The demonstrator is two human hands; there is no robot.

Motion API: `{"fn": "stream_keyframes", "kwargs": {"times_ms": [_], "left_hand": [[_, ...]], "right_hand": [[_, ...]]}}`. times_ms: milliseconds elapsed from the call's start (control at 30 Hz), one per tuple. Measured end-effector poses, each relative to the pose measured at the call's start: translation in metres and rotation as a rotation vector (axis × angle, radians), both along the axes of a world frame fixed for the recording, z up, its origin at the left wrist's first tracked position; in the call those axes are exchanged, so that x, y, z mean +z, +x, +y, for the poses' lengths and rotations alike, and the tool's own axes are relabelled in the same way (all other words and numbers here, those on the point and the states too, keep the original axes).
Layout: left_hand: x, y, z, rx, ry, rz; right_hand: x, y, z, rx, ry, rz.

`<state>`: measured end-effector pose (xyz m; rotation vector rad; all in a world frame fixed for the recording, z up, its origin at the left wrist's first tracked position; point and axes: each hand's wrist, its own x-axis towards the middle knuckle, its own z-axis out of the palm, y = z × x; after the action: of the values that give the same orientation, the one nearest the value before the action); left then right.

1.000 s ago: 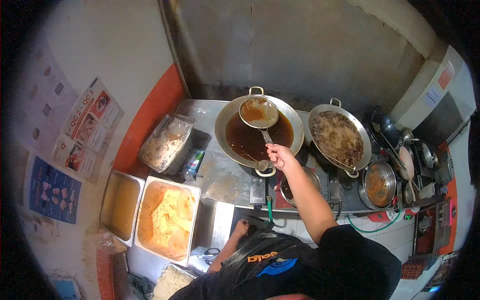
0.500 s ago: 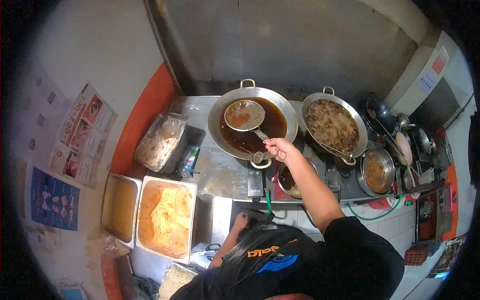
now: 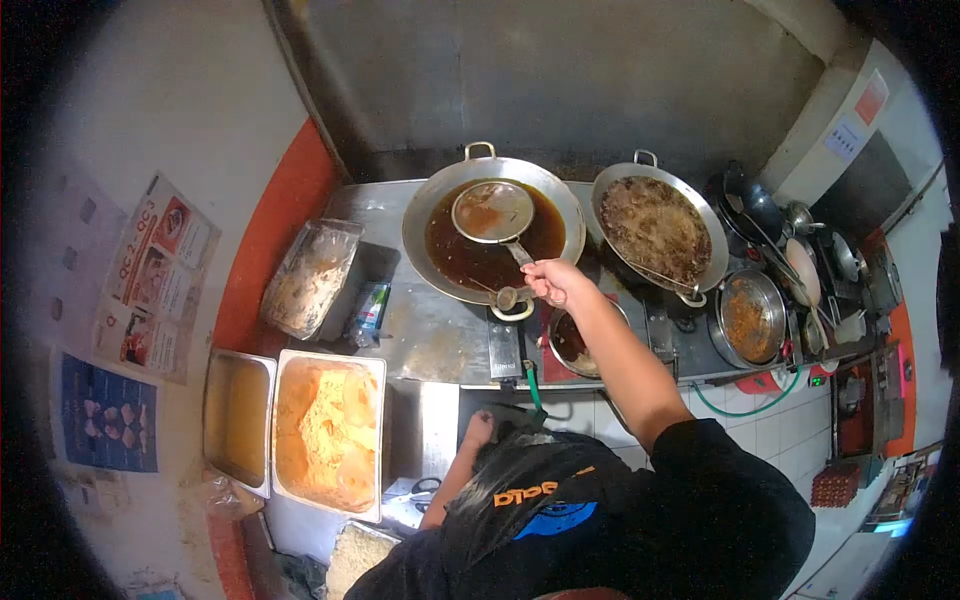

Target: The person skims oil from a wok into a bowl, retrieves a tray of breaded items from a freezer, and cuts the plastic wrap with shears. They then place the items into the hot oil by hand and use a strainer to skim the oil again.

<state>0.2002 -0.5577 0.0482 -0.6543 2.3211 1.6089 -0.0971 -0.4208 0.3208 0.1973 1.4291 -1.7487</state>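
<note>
My right hand (image 3: pixel 556 282) is closed around the handle of a round mesh strainer (image 3: pixel 493 212). The strainer is over the wok (image 3: pixel 418 255) of dark brown oil, with some reddish-brown residue visible on its mesh. A smaller strainer (image 3: pixel 507 298) rests at the wok's near rim, close to my right hand. Low by my body, in front of the counter edge, my left hand (image 3: pixel 481 428) has its fingers curled, and nothing shows in it.
To the right, a second wok (image 3: pixel 716 262) holds bubbling oil. A bowl of brown crumbs (image 3: pixel 777 318) and several pans stand farther right. At left are a flour-dusted tray (image 3: pixel 345 290), a bin of orange breading (image 3: pixel 376 440) and a pan of yellowish liquid (image 3: pixel 213 415). A green hose (image 3: pixel 533 390) hangs at the counter front.
The strainer has shifted slightly right and away from me relative to the wok, still in my right hand. The whole view has shifted a little. My left hand stays low with curled fingers.
</note>
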Motion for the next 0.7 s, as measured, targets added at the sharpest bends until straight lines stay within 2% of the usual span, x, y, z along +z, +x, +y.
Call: {"fn": "stream_keyframes", "kwargs": {"times_ms": [100,167,200,233,267,433,500,533,633,700], "left_hand": [[-0.002,-0.003,-0.007,-0.036,-0.062,0.033],[-0.030,-0.002,-0.009,-0.052,-0.018,-0.008],[-0.046,0.001,-0.009,-0.039,-0.078,0.128],[-0.035,-0.001,-0.010,-0.050,-0.080,0.129],[-0.025,-0.001,-0.011,-0.078,-0.103,0.109],[0.000,-0.002,-0.006,-0.081,-0.105,0.046],[0.010,-0.001,-0.003,-0.077,-0.079,0.066],[0.025,-0.002,-0.001,-0.105,-0.110,0.039],[0.012,-0.004,-0.005,-0.126,-0.162,0.016],[0.014,-0.005,-0.004,-0.125,-0.144,0.014]], "right_hand": [[0.016,0.002,0.012,-0.006,0.006,-0.062],[-0.019,-0.007,0.013,-0.068,-0.101,-0.061],[-0.014,-0.005,0.018,-0.037,-0.067,-0.050],[-0.002,-0.002,0.022,-0.002,-0.029,-0.037],[0.007,0.005,0.023,-0.082,-0.068,-0.061],[0.007,0.010,0.024,-0.083,-0.059,0.002],[0.008,0.011,0.032,-0.053,-0.155,-0.062],[0.006,0.013,0.024,-0.095,-0.054,-0.008],[-0.001,0.005,0.037,-0.018,-0.013,-0.018],[0.006,0.018,0.032,-0.079,0.010,-0.015]]}}
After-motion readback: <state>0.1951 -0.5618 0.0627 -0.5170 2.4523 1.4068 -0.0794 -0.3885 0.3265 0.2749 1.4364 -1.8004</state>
